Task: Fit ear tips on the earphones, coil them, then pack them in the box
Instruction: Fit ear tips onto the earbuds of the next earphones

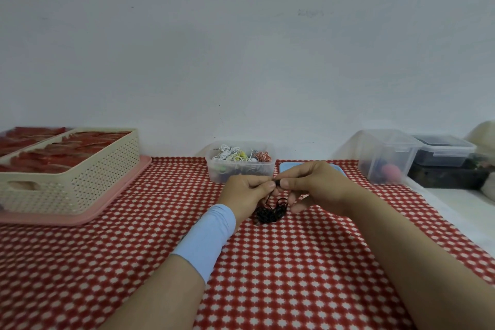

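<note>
Mid-fitting over the red-and-white checked cloth: black earphones pinched at one bud between left hand and right hand, just in front of a clear tub of other coiled earphones. Left thumb and forefinger closed on the bud end; right thumb and forefinger pressed to it from the opposite side, probably seating a tip, though too small to confirm. Other right fingers loosely curled below, holding nothing visible. Loose cable hanging in a tangled bunch beneath the knuckles, lowest loops seemingly touching the cloth. Likely featherweight and limp, prone to snagging and knotting, with no stiffness to push against; best gripped at the hard bud housing for tip work, never tugged by the thin cord. Tip probably soft, springy and easy to flick away. Pale blue sleeve on the left wrist. Cream basket of red packs well off to the left.
</note>
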`<move>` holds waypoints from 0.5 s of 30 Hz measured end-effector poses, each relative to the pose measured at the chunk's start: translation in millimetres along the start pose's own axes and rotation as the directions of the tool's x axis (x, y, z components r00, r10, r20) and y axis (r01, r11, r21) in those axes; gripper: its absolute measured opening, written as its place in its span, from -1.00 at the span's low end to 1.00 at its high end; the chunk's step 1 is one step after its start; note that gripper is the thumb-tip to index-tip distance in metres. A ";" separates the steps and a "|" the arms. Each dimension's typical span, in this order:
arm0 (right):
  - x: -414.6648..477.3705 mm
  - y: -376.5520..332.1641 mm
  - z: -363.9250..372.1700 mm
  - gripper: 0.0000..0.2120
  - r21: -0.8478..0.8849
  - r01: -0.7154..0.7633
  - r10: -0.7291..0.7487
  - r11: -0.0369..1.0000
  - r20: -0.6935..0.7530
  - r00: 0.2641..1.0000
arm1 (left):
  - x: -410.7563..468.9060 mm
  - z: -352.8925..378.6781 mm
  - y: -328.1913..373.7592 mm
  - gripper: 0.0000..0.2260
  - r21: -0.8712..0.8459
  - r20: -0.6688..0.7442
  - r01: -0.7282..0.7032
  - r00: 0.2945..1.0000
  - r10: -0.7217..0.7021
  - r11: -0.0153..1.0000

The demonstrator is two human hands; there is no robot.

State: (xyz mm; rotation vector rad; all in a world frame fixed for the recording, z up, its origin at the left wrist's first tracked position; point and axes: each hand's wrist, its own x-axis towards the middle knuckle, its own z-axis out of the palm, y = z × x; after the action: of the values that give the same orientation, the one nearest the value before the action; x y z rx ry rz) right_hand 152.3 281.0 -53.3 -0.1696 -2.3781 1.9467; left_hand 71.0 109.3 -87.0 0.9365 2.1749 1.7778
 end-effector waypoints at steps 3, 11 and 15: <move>0.0 1.2 -0.5 -0.85 0.039 -0.044 0.044 0.998 0.015 0.999 | -0.9 -0.2 -0.9 -0.84 0.018 0.015 -0.006 1.000 0.006 1.000; 0.7 4.4 1.3 -0.87 -0.015 -0.152 0.151 0.988 -0.026 0.988 | -3.1 0.4 0.4 -0.84 0.133 0.035 -0.036 0.999 0.031 0.990; -1.3 -1.9 0.0 -0.90 -0.109 -0.108 0.102 0.988 -0.063 0.993 | -2.5 2.0 2.3 -0.84 0.152 0.025 -0.028 0.999 0.024 0.988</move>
State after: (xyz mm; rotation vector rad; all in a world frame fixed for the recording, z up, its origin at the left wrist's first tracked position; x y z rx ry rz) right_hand 153.5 280.5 -51.4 -0.3591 -2.4896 1.8235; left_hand 74.8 109.7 -86.0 1.0173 2.3212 1.6218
